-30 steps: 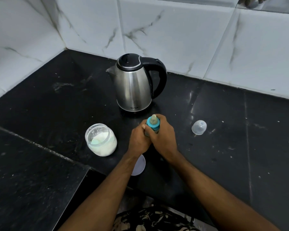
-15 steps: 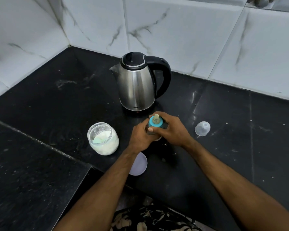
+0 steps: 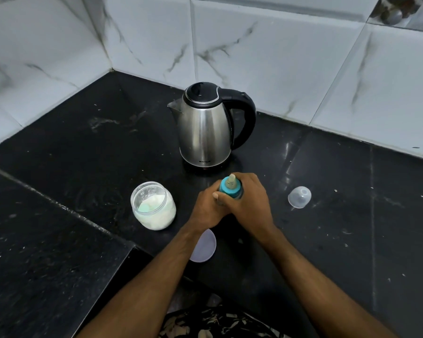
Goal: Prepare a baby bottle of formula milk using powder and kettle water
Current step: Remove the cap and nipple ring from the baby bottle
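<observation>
The baby bottle (image 3: 230,189) stands upright on the black tabletop (image 3: 340,240), just in front of the kettle (image 3: 204,128), with its blue collar and pale teat showing above the fingers; its body is hidden by them. Both hands are clamped on it: the left hand (image 3: 205,211) wraps the body from the left, and the right hand (image 3: 250,203) curls round the collar from the right, thumb lying across the front. The two hands touch each other around the bottle.

Counted, there is one bottle, one kettle, one jar, one clear cap and one flat lid. The kettle is stainless steel with a black lid and black handle, the handle turned right and the spout left; a small dark brand mark sits low on its front, too small to read. The powder jar (image 3: 153,206) stands open in front of the kettle and to its left, partly filled with white powder, with something pale green in it. The clear dome cap (image 3: 299,196) lies in front of the kettle to its right, well apart from the hands. The round pale lid (image 3: 205,245) lies flat nearer the person than the bottle, partly hidden under the left wrist.
</observation>
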`<state>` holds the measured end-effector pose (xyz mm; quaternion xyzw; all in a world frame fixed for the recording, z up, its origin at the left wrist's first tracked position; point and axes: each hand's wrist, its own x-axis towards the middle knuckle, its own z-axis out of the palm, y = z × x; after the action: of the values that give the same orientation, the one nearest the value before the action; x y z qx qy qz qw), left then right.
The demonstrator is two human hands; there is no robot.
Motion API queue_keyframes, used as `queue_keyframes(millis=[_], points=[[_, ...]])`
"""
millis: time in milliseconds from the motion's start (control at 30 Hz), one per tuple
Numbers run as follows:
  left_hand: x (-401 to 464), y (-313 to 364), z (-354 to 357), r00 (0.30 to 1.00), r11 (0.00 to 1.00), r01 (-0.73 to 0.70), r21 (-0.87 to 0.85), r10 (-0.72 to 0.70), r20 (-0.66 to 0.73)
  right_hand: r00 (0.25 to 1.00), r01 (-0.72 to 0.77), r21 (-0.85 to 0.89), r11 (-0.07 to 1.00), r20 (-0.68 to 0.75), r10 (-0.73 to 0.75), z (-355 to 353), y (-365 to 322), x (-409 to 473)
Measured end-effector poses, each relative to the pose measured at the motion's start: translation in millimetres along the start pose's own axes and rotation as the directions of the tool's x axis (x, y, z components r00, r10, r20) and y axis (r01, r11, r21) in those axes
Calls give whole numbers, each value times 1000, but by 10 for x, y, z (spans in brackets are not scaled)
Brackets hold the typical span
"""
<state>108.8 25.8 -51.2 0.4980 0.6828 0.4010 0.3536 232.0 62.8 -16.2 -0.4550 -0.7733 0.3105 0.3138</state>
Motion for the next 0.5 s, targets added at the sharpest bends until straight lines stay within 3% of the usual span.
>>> queue_keyframes(millis=[200,500], points=[[54,15,-65,998,999,36,-36,-34,62,997,54,-73,996,-55,-58,-7,-12,36],[28,-7,-113,996,998,10,-65,-5,86,948,143,50,989,280,-151,-272,135,236]])
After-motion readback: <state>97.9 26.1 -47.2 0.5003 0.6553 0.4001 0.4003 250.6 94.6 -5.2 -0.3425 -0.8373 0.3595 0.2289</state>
